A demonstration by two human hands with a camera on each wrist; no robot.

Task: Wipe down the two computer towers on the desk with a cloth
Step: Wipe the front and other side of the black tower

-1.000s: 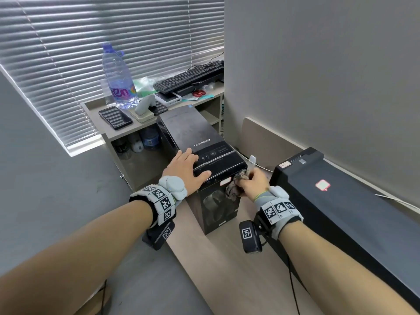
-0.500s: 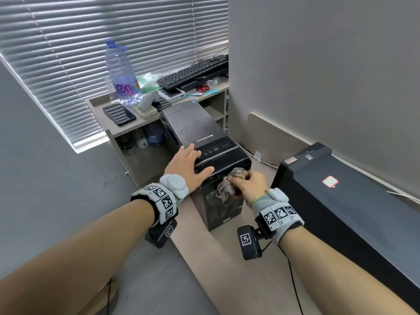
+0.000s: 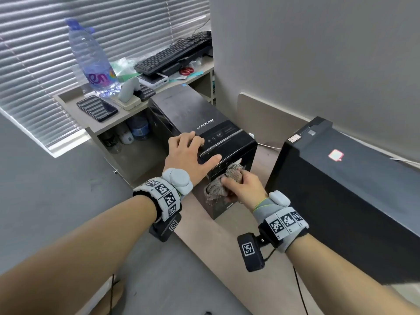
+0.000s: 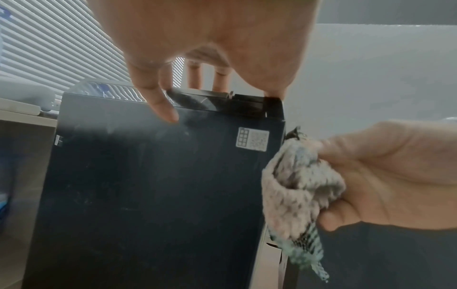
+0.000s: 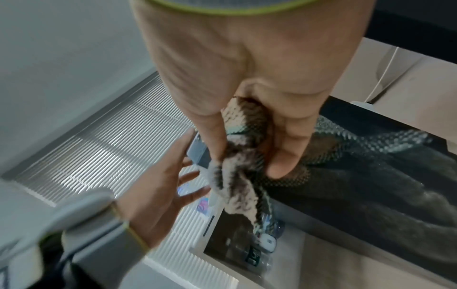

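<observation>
Two hands worked the left tower (image 3: 204,123) on the desk (image 3: 227,251): the left hand (image 3: 188,155) lay flat-fingered on its top, the right hand (image 3: 244,186) clutched the cloth (image 3: 218,187) against its front. Hard rubbing might shift the tower if bracing slackened.

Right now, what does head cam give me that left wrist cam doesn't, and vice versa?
Head only: the second tower lying to the right, the shelf with water bottle, phone and keyboard, and the lenovo tower top.
Left wrist only: that tower's dusty side panel, with a white sticker near its upper front corner.
Both: left hand resting flat on the tower top, right hand gripping the cloth against the front face.
</observation>
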